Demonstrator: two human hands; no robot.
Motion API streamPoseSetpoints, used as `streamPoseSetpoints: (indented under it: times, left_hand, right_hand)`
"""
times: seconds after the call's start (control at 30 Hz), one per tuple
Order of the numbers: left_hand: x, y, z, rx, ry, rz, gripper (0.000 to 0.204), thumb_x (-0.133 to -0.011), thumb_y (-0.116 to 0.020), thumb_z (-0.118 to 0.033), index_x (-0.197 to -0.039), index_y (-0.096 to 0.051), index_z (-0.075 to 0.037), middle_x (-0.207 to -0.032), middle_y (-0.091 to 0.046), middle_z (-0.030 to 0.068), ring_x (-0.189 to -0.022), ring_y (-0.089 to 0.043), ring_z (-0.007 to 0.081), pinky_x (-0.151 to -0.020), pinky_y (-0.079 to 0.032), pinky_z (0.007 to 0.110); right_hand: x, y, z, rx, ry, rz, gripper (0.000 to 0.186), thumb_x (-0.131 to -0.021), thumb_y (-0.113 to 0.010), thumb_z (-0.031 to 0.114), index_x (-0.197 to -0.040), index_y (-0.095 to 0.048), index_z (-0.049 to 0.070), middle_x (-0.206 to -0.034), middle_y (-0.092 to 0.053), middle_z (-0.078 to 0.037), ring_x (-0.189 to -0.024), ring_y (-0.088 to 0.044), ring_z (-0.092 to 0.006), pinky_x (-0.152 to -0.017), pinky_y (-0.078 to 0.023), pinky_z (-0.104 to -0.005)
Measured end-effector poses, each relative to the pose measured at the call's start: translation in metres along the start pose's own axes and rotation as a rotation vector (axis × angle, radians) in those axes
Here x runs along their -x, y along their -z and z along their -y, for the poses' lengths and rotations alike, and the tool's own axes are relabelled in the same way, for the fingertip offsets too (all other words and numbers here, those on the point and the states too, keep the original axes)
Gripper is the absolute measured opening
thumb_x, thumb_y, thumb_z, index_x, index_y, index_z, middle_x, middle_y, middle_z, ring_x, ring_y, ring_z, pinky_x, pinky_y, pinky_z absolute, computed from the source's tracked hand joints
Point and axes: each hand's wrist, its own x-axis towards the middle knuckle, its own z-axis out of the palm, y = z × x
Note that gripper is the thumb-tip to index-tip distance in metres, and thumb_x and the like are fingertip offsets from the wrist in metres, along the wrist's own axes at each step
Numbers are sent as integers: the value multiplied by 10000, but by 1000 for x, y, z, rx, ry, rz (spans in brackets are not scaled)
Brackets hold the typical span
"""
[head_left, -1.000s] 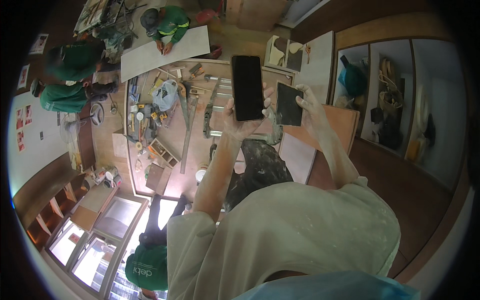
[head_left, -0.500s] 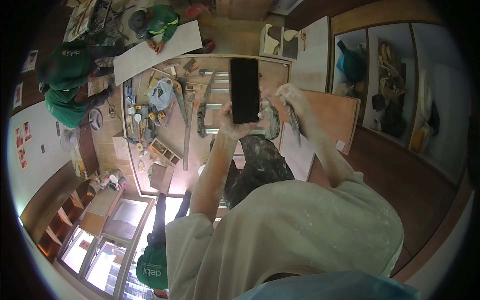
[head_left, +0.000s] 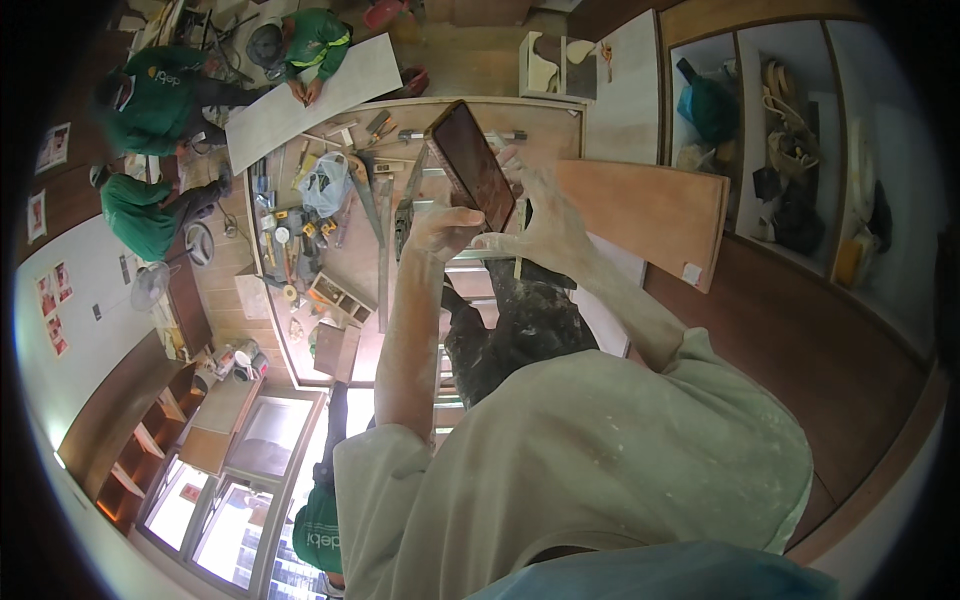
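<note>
My left hand (head_left: 447, 232) is closed round the lower left edge of a smartphone (head_left: 470, 160), its thumb lying across the bottom corner. The phone leans over to the left, with its dark glossy screen showing. Close against its lower right side is my right hand (head_left: 545, 220), with curved fingers near the phone's edge and the thumb by its bottom end. A thin, pale, flat tool (head_left: 518, 268), seen edge-on, juts out below the right thumb; most of it is hidden by that hand. Below both hands are my dark, dusty trousers (head_left: 530, 315) and metal ladder rungs.
A workbench (head_left: 365, 270) bears hand tools, a plastic bag (head_left: 326, 185) and a wooden box (head_left: 342, 300). A brown board (head_left: 645, 215) lies at right beside open shelves (head_left: 785, 150). Several people in green shirts are around, one leaning over a pale panel (head_left: 330, 95).
The phone has tipped to the left from upright. My right hand has moved left, up against the phone, turning the thin tool with it. My left hand has shifted slightly left.
</note>
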Motion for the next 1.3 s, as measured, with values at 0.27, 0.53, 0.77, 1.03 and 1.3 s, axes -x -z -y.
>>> streamPoseSetpoints:
  times: [0.27,0.53,0.77,1.03,1.3]
  left_hand:
    - [-11,2,-6,-87,22,3,1116,-694,-914,-268,-1592,-292,-43,-1599,-395,136,-1443,-451,311,-1219,-351,493]
    - [-32,4,7,-61,-18,-26,1041,-732,-902,-298,-1563,-337,-26,-1488,-521,134,-1381,-519,317,-1183,-390,497]
    - [-44,30,35,-163,84,-127,928,-816,-864,-295,-1520,-344,13,-1439,-536,135,-1336,-536,286,-1142,-423,474]
    - [-22,82,1,-1461,39,-467,744,-994,-649,-446,-1528,-421,19,-1553,-449,233,-1461,-406,342,-1192,-326,442]
    - [80,238,-10,-1744,106,-691,778,-955,-666,-490,-1503,-450,18,-1488,-504,267,-1366,-490,423,-1159,-352,492]
  right_hand:
    - [-6,8,-3,-47,-88,37,849,-663,-919,424,-1327,-568,28,-1257,-655,-181,-1175,-637,-338,-1008,-497,-444]
    - [-8,19,-19,-90,-56,-55,837,-671,-896,473,-1300,-585,17,-1137,-706,-186,-1050,-693,-341,-922,-538,-436]
    - [7,41,-33,-90,-264,-68,804,-719,-874,463,-1324,-587,20,-1152,-698,-184,-1083,-677,-347,-932,-529,-425]
    - [51,170,-166,-170,-309,-540,459,-881,-784,306,-1220,-639,32,-1039,-692,-63,-945,-619,-129,-832,-502,-293]
    - [116,416,-157,213,-650,-1025,758,-867,-721,628,-1233,-663,-33,-1002,-727,-207,-1000,-690,-264,-861,-517,-368]
